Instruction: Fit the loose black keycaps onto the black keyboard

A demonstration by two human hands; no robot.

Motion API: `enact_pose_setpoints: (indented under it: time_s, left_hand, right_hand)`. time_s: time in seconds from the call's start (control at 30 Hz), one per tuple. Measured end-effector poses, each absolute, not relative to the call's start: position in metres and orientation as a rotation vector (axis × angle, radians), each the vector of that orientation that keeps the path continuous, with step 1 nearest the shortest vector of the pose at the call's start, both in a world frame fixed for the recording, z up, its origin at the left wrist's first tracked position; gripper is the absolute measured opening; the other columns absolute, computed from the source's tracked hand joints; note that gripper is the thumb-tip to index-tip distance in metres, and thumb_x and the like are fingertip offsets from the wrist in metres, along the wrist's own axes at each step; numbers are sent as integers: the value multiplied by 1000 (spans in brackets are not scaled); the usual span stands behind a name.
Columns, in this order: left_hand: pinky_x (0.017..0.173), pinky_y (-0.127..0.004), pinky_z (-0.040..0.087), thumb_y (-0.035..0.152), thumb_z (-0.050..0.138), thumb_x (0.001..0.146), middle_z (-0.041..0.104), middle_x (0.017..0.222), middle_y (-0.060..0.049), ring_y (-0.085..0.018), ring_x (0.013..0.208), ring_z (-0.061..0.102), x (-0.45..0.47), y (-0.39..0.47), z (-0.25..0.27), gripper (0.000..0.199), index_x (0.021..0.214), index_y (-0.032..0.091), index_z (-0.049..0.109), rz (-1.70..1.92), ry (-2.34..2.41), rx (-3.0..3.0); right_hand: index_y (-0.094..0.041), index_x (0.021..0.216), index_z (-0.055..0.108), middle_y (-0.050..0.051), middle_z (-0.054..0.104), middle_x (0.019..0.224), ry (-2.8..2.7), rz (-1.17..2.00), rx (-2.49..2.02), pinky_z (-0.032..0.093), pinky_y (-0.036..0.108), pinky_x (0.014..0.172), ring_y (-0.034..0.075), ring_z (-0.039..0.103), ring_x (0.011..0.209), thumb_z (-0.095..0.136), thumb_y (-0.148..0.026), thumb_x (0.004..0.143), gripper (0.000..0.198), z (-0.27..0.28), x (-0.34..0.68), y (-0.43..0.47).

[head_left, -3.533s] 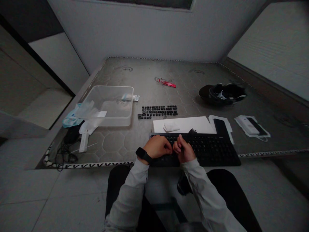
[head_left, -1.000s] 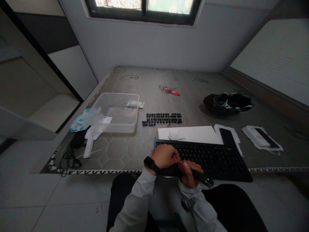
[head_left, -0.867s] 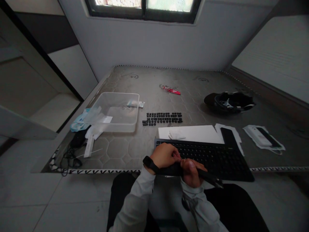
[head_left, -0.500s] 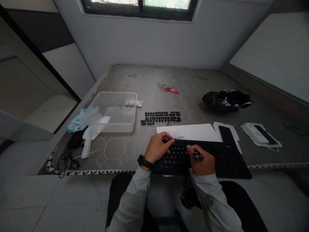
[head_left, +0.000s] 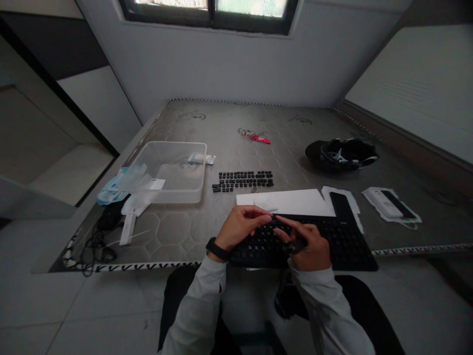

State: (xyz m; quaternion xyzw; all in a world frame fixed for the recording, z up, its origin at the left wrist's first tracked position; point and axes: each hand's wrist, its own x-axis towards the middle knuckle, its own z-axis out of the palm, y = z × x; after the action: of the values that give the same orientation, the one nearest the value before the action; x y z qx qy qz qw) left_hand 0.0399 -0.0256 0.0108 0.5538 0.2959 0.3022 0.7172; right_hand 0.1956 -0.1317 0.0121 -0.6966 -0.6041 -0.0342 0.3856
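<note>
A black keyboard (head_left: 349, 244) lies along the near edge of the grey mattress-like surface, with both hands over it. My left hand (head_left: 242, 227), with a dark band on its wrist, has thumb and forefinger pinched near the keyboard's top rows; anything between them is too small to make out. My right hand (head_left: 308, 241) keeps a dark, stubby tool (head_left: 295, 245) under its curled fingers, its kind unclear. The right forefinger reaches out to the left fingertips. Behind the keyboard, loose black keycaps (head_left: 242, 182) lie in neat rows.
A white sheet (head_left: 299, 199) lies against the keyboard's back edge. To the left stands a clear plastic bin (head_left: 177, 197) beside plastic wrappers and a coiled cable (head_left: 96, 251). A red packet (head_left: 260, 138), black cap (head_left: 342, 153) and white device on a pouch (head_left: 389, 204) lie farther out.
My right hand has turned and stretched its forefinger toward the left fingertips, where before it was a closed fist. My left fingers moved slightly right over the keyboard. The view shifted a little.
</note>
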Motion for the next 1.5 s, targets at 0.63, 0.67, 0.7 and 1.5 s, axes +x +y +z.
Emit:
enact_pose_setpoints:
  time_s: [0.63, 0.67, 0.7, 1.5]
  left_hand:
    - [43, -14, 34, 48, 79, 68, 64, 66, 0, -3, 49, 45, 37, -24, 7, 41, 84, 11, 71, 608, 620, 1234]
    - [43, -14, 34, 48, 79, 68, 64, 66, 0, -3, 49, 45, 37, -24, 6, 41, 84, 11, 71, 607, 619, 1233]
    - [43, -14, 33, 47, 79, 68, 64, 66, 0, -3, 48, 45, 37, -24, 5, 40, 84, 11, 71, 606, 620, 1234]
    - [54, -20, 39, 49, 76, 71, 73, 78, -6, -12, 64, 60, 35, -21, 0, 39, 87, 13, 75, 595, 719, 1315]
  right_hand:
    - [-28, 97, 77, 0, 64, 60, -1482, -115, -1730, 46, 28, 63, 15, 53, 55, 67, -47, 84, 25, 8, 191, -133]
    - [-28, 96, 77, 0, 65, 61, -1486, -113, -1730, 46, 28, 64, 14, 54, 55, 67, -47, 84, 25, 8, 191, -133]
    - [-28, 95, 77, 0, 66, 62, -1488, -110, -1732, 46, 28, 64, 14, 54, 55, 67, -48, 84, 26, 8, 191, -133]
    - [-29, 89, 76, 1, 76, 79, -1492, 152, -1838, 50, 30, 65, 21, 67, 66, 66, -51, 79, 26, 11, 202, -118]
